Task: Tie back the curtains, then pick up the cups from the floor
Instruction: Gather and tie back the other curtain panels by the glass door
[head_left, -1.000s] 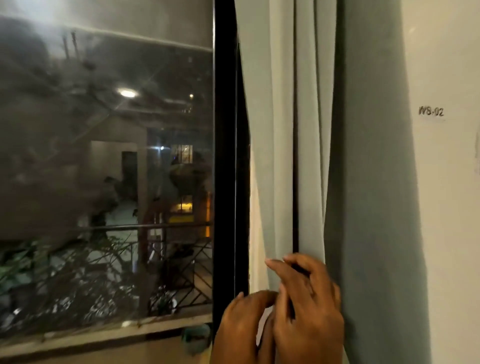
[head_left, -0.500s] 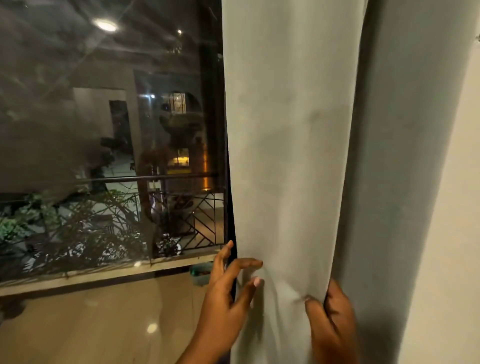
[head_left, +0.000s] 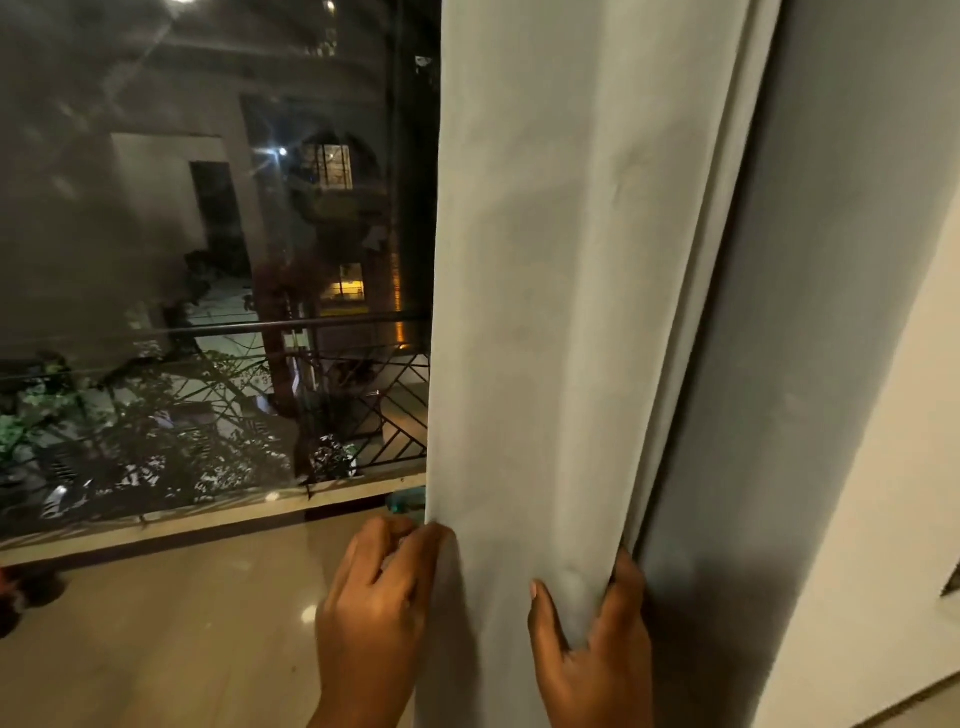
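The left hand (head_left: 382, 597) has closed its fingers on the curtain's (head_left: 561, 312) window-side edge, where half a second ago it was spread open and only reaching for that edge, and the right hand (head_left: 597, 639) now pinches a deeper fold of the cloth between thumb and fingers at the panel's far side, gripping more of it than before. A second ago both hands were bunched together low on the folds; they have since parted, so the pale grey panel is held across its width between them, hanging by the dark window frame with the wall (head_left: 883, 467) to its right. By my reading the gathering is under way and the tying itself not yet begun, as no tie-back cord or hook shows. On the shiny floor (head_left: 156, 649) just behind the curtain's edge sits something small and teal (head_left: 405, 503), perhaps a cup, too hidden to be sure
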